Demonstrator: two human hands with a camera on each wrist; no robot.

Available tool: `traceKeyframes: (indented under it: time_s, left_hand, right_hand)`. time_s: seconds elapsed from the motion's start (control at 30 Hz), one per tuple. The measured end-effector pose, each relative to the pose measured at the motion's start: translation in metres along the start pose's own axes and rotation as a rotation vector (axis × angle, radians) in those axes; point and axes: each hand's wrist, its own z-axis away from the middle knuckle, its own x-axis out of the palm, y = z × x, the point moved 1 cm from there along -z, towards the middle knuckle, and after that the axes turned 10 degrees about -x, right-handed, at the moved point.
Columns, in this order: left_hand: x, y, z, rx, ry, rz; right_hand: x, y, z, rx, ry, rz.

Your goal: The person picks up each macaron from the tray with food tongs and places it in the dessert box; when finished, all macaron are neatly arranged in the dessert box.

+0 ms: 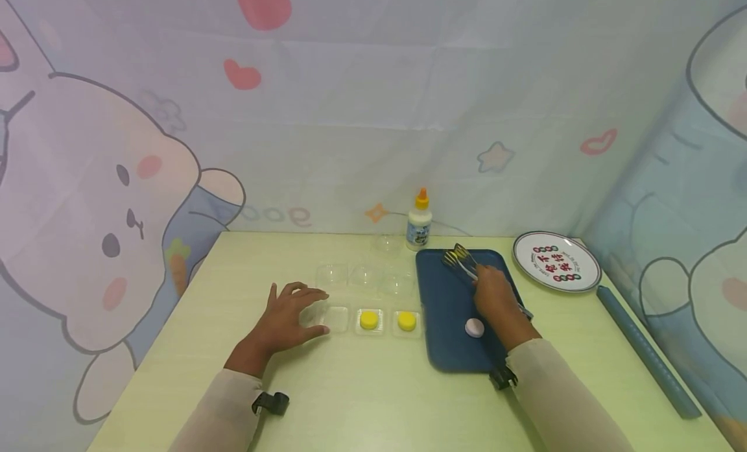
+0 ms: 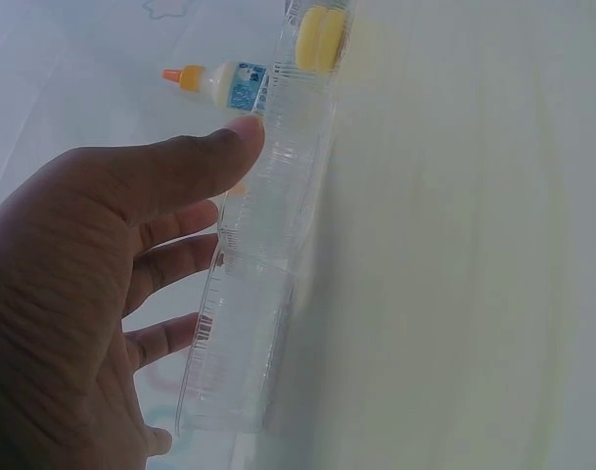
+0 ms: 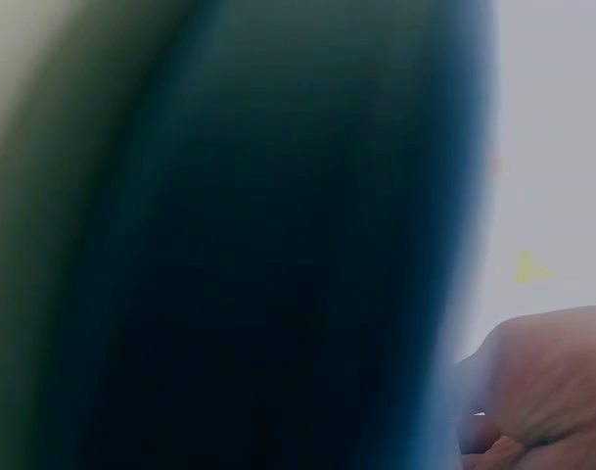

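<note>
My left hand (image 1: 290,317) rests at the left end of a clear plastic container (image 1: 335,320), fingers spread and thumb near its edge; the left wrist view also shows this hand (image 2: 121,255) beside the container's wall (image 2: 244,323). Yellow macarons (image 1: 369,320) sit in two compartments; the leftmost one holds nothing visible. My right hand (image 1: 496,303) grips metal tongs (image 1: 465,264) by the handle, their slotted heads over the far part of a blue tray (image 1: 446,348). Yellow shows at the heads, but I cannot tell what it is. A pale pink macaron (image 1: 474,327) lies on the tray.
Clear lids (image 1: 364,277) stand raised behind the compartments. A glue bottle (image 1: 419,225) is at the table's back edge. A printed plate (image 1: 557,262) and a long blue-grey bar (image 1: 648,355) lie right of the tray. A dark blurred surface fills much of the right wrist view.
</note>
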Motion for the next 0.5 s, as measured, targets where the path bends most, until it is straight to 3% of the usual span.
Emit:
traceKeyframes:
  time_s: [0.5]
  left_hand:
    - [0.0008,-0.0016,-0.0001,0.005,0.006,-0.004]
  right_hand:
    - [-0.0053,0.0024,0.0083,-0.024,0.040,-0.025]
